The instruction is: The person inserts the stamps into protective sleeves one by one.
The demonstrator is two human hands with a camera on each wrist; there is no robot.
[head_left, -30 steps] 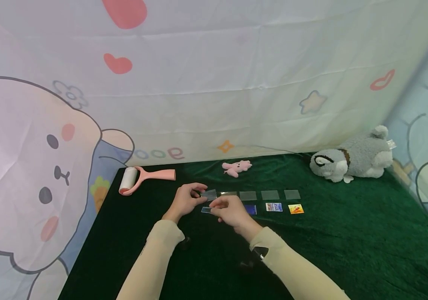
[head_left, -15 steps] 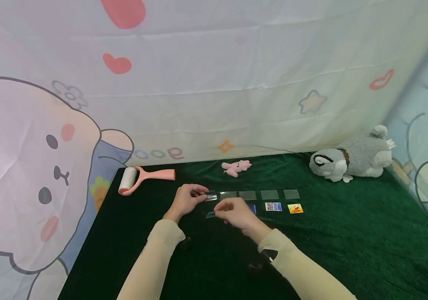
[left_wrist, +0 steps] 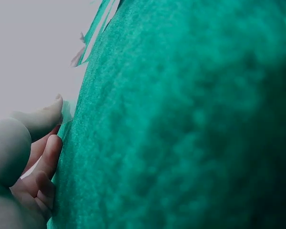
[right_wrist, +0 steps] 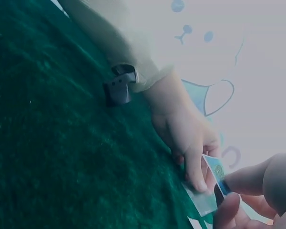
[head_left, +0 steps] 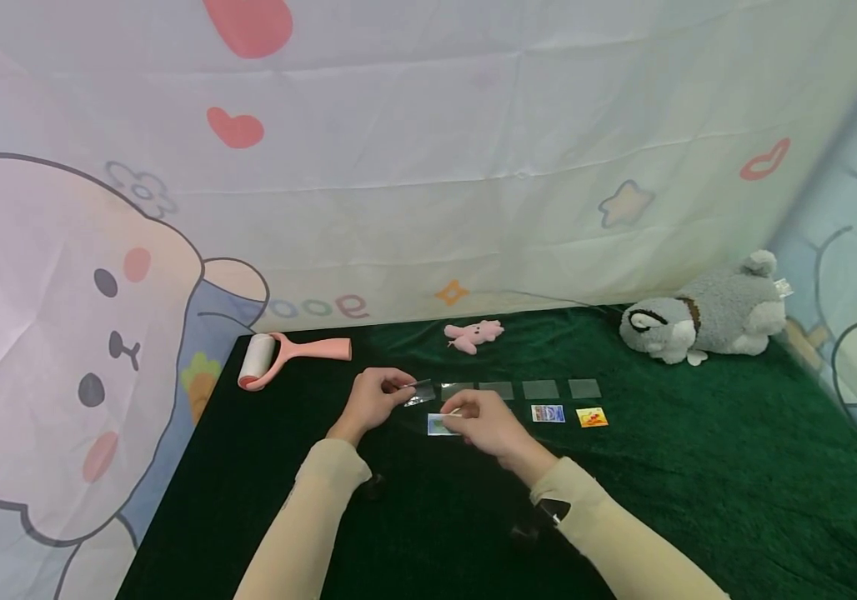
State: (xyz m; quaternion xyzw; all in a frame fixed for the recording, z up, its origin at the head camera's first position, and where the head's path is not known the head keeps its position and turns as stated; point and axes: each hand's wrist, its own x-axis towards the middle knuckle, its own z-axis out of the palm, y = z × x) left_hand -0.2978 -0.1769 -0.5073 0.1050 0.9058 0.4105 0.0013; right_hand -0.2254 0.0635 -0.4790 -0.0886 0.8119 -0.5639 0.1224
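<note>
My left hand (head_left: 370, 402) pinches the left end of a small clear plastic sleeve (head_left: 421, 392), whose surface catches the light. In the left wrist view the thumb (left_wrist: 50, 109) presses on the sleeve's edge (left_wrist: 68, 113). Just to the right, my right hand (head_left: 490, 429) pinches a small light-bordered picture card (head_left: 439, 425) between thumb and fingers. The right wrist view shows the card's blue face with a greenish patch (right_wrist: 218, 172). Card and sleeve are apart in the head view. My right fingers cover the card's right part.
More clear sleeves (head_left: 540, 389) lie in a row to the right. Below them are a blue-and-white card (head_left: 547, 414) and a yellow card (head_left: 592, 417). A pink lint roller (head_left: 308, 350), a pink plush (head_left: 473, 336) and a grey plush (head_left: 721, 312) lie farther back on the green cloth (head_left: 699, 467).
My right hand has moved right, away from the left hand, and the card's face has turned into view. The left hand stays in place; its sleeve has tilted. A dark blue card is now hidden.
</note>
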